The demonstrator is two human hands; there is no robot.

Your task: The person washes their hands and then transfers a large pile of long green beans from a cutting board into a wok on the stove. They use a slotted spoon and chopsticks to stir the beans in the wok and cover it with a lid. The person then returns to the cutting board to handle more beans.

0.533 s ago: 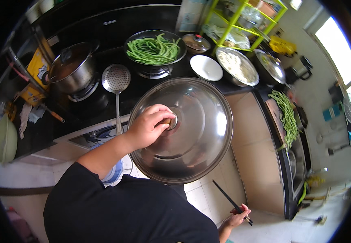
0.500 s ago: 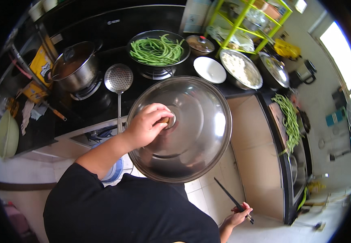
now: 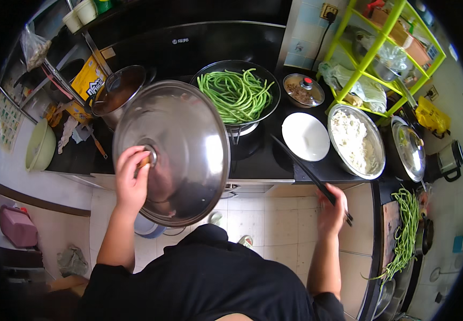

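My left hand (image 3: 132, 179) is closed round the knob of a large domed metal lid (image 3: 186, 155), which hangs tilted in front of the stove. Part of the steel pot (image 3: 115, 99) is covered by the lid's far edge, and the skimmer is hidden from view. In my right hand (image 3: 332, 214) is a pair of dark chopsticks (image 3: 306, 170), their tips pointing toward the stove. Long green beans (image 3: 237, 96) fill the black wok (image 3: 276, 99) on the burner, uncovered, just beyond the lid.
Right of the wok stand a white bowl (image 3: 305, 136), a small glass-lidded dish (image 3: 303, 90), a metal basin of white food (image 3: 355, 142) and a lidded pan (image 3: 408, 150). More raw beans (image 3: 404, 230) lie on the right counter. A green rack (image 3: 386, 32) stands behind.
The lid has moved left in my left hand and now tilts. My right hand has risen from low down to the counter's front edge with the chopsticks. The view has turned.
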